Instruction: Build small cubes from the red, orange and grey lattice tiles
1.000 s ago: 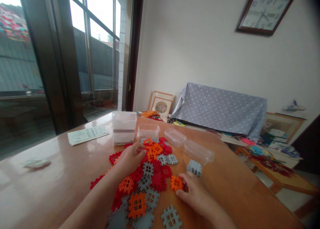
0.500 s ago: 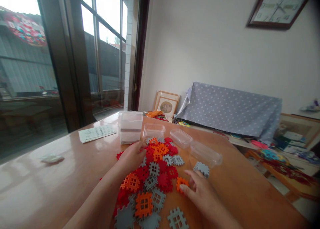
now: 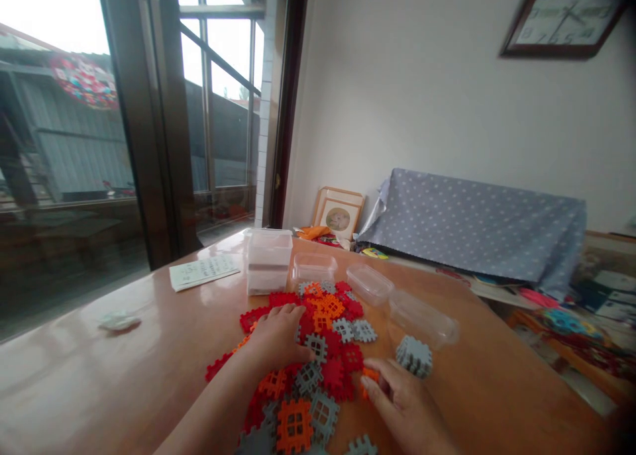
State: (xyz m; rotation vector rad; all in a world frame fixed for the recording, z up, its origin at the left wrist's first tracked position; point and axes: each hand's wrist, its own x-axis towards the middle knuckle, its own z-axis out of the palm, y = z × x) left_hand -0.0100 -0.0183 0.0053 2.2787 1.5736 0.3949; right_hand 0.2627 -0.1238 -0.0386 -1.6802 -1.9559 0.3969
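Observation:
A heap of flat interlocking plastic tiles (image 3: 322, 355), red, orange and grey, lies on the brown wooden table (image 3: 149, 369). My left hand (image 3: 277, 339) rests palm down on the left side of the heap, fingers bent over red tiles. My right hand (image 3: 405, 408) is at the heap's right edge, its fingers curled round an orange tile (image 3: 370, 375). A small stack of grey tiles (image 3: 414, 356) stands just beyond my right hand.
Three low clear plastic tubs (image 3: 370, 284) sit behind the heap, beside a taller lidded clear container (image 3: 269, 259). A printed paper sheet (image 3: 203, 271) and a crumpled white scrap (image 3: 118, 320) lie to the left. A tall window stands at the left, and a covered bench stands behind the table.
The view has shifted left and down. My right hand has curled its fingers round the orange tile at the heap's edge. My left hand has slid a little nearer over the red tiles.

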